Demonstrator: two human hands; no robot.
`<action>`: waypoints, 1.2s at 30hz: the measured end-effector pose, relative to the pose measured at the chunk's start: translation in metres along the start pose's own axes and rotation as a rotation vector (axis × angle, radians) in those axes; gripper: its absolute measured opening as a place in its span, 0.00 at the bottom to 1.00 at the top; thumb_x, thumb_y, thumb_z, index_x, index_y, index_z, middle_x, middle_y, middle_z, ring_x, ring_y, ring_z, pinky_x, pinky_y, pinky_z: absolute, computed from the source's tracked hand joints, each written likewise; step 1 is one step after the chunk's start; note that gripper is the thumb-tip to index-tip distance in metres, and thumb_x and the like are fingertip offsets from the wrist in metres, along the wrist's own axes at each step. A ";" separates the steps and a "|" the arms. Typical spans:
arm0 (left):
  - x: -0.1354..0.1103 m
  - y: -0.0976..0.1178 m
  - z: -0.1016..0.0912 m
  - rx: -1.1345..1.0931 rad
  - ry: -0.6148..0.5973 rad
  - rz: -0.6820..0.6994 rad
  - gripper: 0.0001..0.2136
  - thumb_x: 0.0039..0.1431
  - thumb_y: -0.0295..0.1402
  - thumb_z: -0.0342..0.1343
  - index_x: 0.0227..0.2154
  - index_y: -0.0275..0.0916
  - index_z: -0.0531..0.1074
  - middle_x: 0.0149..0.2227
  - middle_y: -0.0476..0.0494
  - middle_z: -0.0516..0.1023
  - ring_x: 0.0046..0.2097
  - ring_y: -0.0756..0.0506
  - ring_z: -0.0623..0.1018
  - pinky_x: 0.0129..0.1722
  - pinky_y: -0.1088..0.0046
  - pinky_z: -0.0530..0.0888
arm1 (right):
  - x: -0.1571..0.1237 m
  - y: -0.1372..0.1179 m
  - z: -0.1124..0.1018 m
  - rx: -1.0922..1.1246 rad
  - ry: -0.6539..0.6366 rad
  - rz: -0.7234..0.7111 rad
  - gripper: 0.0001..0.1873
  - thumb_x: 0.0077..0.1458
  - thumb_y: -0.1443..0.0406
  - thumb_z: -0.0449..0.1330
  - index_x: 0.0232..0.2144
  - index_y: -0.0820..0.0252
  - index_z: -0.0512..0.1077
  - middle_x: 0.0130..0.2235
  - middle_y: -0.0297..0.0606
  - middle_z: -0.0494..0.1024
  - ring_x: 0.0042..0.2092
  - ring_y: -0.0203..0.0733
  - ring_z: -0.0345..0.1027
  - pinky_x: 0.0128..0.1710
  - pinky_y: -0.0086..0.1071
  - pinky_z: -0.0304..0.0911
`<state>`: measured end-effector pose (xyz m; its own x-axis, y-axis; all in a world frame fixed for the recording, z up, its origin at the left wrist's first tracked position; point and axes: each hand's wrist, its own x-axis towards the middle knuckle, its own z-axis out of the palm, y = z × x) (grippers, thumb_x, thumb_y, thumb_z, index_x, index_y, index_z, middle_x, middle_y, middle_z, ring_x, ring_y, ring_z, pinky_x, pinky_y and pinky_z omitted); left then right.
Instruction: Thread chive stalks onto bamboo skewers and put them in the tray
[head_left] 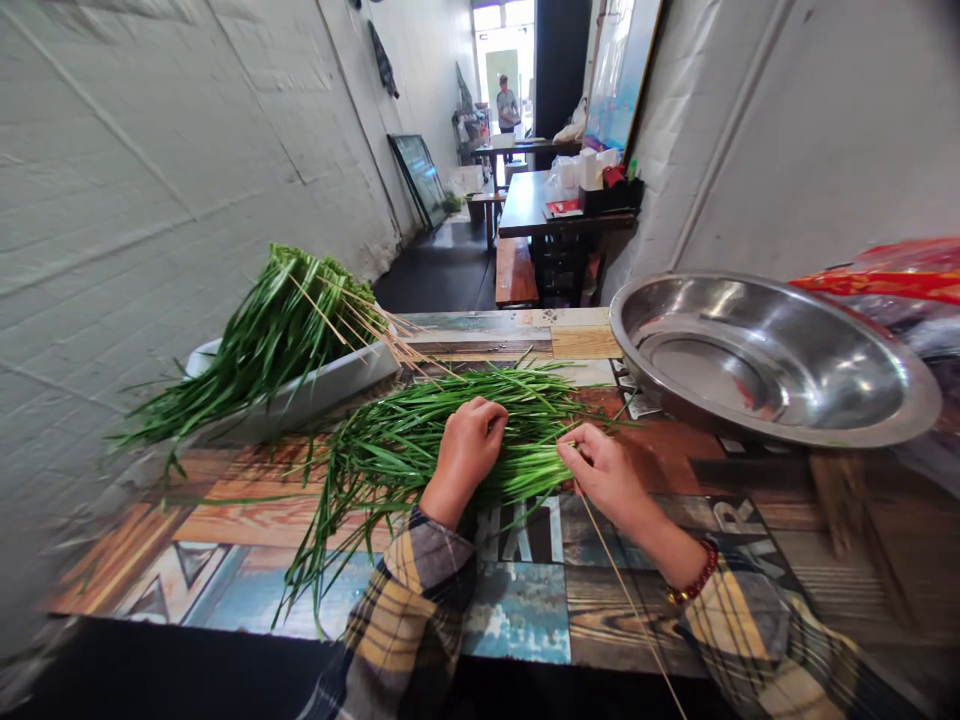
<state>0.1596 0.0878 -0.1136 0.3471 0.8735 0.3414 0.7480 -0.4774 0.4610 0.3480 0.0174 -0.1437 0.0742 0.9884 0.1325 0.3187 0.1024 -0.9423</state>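
Long green chives [390, 430] lie in a loose heap across the table, their leafy ends trailing to the left. My left hand [469, 450] is closed over a bunch of them, thumb against curled fingers; its underside is hidden. Close by on the right, my right hand [607, 485] pinches at the pale cut ends of the bunch. A thin bamboo skewer [622, 582] runs from under its fingers down to the bottom edge. Whether the skewer passes through the stalks cannot be seen.
A white tray [315, 395] at left holds more chives [277, 320] and several bamboo skewers [345, 310]. A wide steel basin [750, 370] stands at right, beside red and clear plastic packaging [892, 275]. Another table [525, 200] and a distant person [507, 105] are beyond.
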 end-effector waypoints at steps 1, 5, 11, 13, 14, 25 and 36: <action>-0.001 0.001 -0.002 0.086 -0.026 0.008 0.08 0.60 0.27 0.51 0.30 0.39 0.75 0.33 0.43 0.75 0.37 0.45 0.73 0.37 0.70 0.66 | 0.000 -0.001 0.000 -0.004 -0.003 -0.001 0.12 0.56 0.56 0.54 0.30 0.59 0.68 0.18 0.28 0.65 0.18 0.34 0.59 0.18 0.27 0.54; -0.002 0.003 -0.008 0.342 -0.094 -0.011 0.07 0.58 0.27 0.53 0.29 0.40 0.75 0.35 0.41 0.75 0.39 0.42 0.71 0.35 0.67 0.62 | 0.001 -0.002 -0.002 -0.020 0.006 -0.014 0.10 0.56 0.58 0.54 0.30 0.59 0.68 0.17 0.27 0.65 0.18 0.33 0.59 0.18 0.26 0.54; -0.001 0.003 -0.008 0.336 -0.054 0.028 0.08 0.59 0.28 0.52 0.27 0.40 0.75 0.35 0.41 0.74 0.39 0.42 0.71 0.35 0.67 0.62 | 0.002 0.005 0.001 0.087 -0.005 0.035 0.13 0.56 0.55 0.56 0.33 0.59 0.69 0.21 0.29 0.68 0.20 0.34 0.62 0.19 0.27 0.60; 0.000 0.003 -0.006 0.226 0.020 0.042 0.08 0.59 0.29 0.52 0.29 0.40 0.75 0.35 0.42 0.75 0.40 0.43 0.71 0.38 0.68 0.64 | 0.003 0.008 0.003 0.162 -0.021 0.063 0.15 0.55 0.54 0.56 0.35 0.60 0.69 0.24 0.30 0.70 0.22 0.34 0.63 0.20 0.27 0.63; 0.000 0.003 -0.004 0.151 0.051 0.049 0.07 0.59 0.29 0.53 0.29 0.40 0.75 0.35 0.43 0.75 0.40 0.44 0.72 0.39 0.68 0.65 | 0.003 0.009 0.003 0.193 -0.032 0.078 0.15 0.55 0.54 0.57 0.37 0.60 0.69 0.26 0.31 0.71 0.22 0.34 0.64 0.20 0.27 0.64; -0.001 0.021 0.012 -0.414 0.032 0.045 0.03 0.55 0.26 0.55 0.30 0.37 0.74 0.29 0.48 0.74 0.33 0.49 0.73 0.34 0.74 0.68 | 0.001 -0.002 0.001 0.141 -0.036 0.008 0.14 0.57 0.56 0.56 0.39 0.60 0.73 0.23 0.29 0.69 0.19 0.31 0.61 0.18 0.25 0.60; -0.003 0.029 0.009 -0.508 0.011 0.077 0.06 0.58 0.28 0.54 0.28 0.36 0.75 0.29 0.46 0.75 0.32 0.49 0.73 0.34 0.74 0.68 | 0.000 0.000 0.001 0.197 -0.038 0.038 0.17 0.57 0.55 0.57 0.43 0.59 0.74 0.33 0.36 0.76 0.25 0.35 0.67 0.20 0.26 0.66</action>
<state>0.1860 0.0724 -0.1087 0.3827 0.8342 0.3971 0.3505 -0.5288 0.7730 0.3469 0.0172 -0.1442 0.0457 0.9951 0.0879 0.1248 0.0817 -0.9888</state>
